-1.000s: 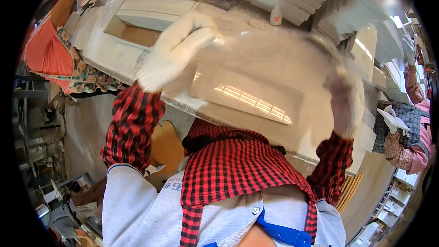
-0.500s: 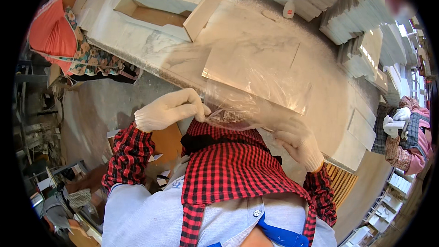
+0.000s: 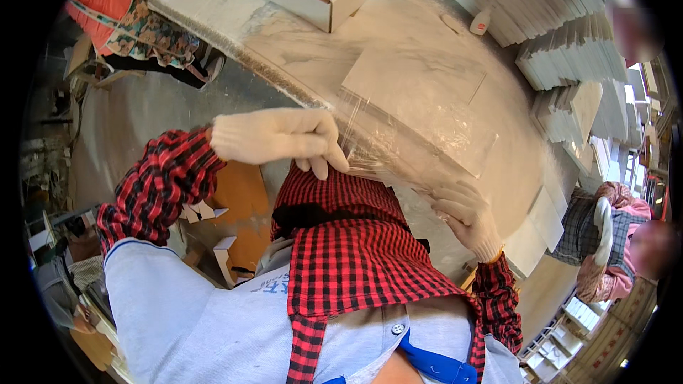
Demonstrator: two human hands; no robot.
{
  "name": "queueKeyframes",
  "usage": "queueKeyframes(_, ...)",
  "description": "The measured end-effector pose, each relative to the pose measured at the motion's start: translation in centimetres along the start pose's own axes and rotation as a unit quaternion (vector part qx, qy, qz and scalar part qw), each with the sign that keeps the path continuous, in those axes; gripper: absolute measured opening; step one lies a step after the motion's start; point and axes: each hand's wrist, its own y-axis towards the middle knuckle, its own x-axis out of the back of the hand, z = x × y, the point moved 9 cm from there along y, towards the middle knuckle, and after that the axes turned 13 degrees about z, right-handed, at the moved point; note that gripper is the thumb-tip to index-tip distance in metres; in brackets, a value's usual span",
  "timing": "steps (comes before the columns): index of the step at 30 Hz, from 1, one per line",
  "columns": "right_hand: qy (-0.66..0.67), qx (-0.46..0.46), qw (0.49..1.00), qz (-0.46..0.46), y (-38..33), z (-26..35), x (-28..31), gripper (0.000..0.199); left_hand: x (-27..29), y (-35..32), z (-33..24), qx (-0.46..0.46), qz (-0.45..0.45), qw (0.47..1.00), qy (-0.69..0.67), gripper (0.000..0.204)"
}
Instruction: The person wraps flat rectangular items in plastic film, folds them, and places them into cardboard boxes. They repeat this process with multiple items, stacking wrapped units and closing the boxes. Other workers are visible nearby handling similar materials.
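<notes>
Clear plastic film (image 3: 377,153), perhaps the mouth of a bag, stretches between my two hands at the table's near edge. My left hand (image 3: 284,139), in a white knit glove, pinches the film's left end with closed fingers. At its right end my right hand (image 3: 462,215), gloved alike, is closed on the film, its fingertips partly hidden. Beyond the film a flat pale panel (image 3: 405,96) lies on the table; the film seems to spread over its near part, though I cannot tell whether the panel is inside.
An open cardboard box (image 3: 313,1) stands at the table's far left. Stacks of pale slabs (image 3: 569,57) and a small white bottle (image 3: 480,21) are at the far right. One person (image 3: 605,242) is on the right; another, in an orange garment (image 3: 107,0), is far left.
My left hand has turned and shifted slightly up and right, drawing the film tauter. My right hand barely moves. The view has tilted, and the person on the right has changed posture.
</notes>
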Motion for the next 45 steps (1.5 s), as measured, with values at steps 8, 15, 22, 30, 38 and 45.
queueKeyframes(8, -0.030, -0.022, 0.999, 0.009, 0.9, -0.1, -0.7, 0.018, 3.4, 4.8, 7.8, 0.027, -0.086, 0.964, 0.250, 0.016)
queueKeyframes(15, 0.012, -0.081, 0.994, 0.079, -0.6, -3.8, -5.6, 0.013, 3.5, 8.2, 12.9, 0.043, -0.097, 0.780, 0.617, 0.012)
queueKeyframes(22, 0.045, -0.130, 0.987, 0.079, 0.5, -4.3, -4.5, 0.014, 4.3, 7.4, 12.7, 0.052, -0.100, 0.888, 0.446, 0.013)
queueKeyframes(30, 0.093, -0.270, 0.938, 0.199, -0.1, -6.5, -1.4, 0.024, 6.4, 5.1, 10.9, 0.171, -0.078, 0.882, 0.433, 0.022)
queueKeyframes(38, 0.093, -0.302, 0.879, -0.358, -0.7, -9.5, 11.3, 0.040, 9.7, -0.9, -3.5, -0.126, -0.450, 0.761, 0.449, 0.037)
queueKeyframes(45, 0.261, -0.312, 0.833, -0.374, -1.6, -15.3, 6.7, 0.045, 2.8, 15.4, -7.9, -0.128, -0.217, 0.760, 0.599, 0.081)
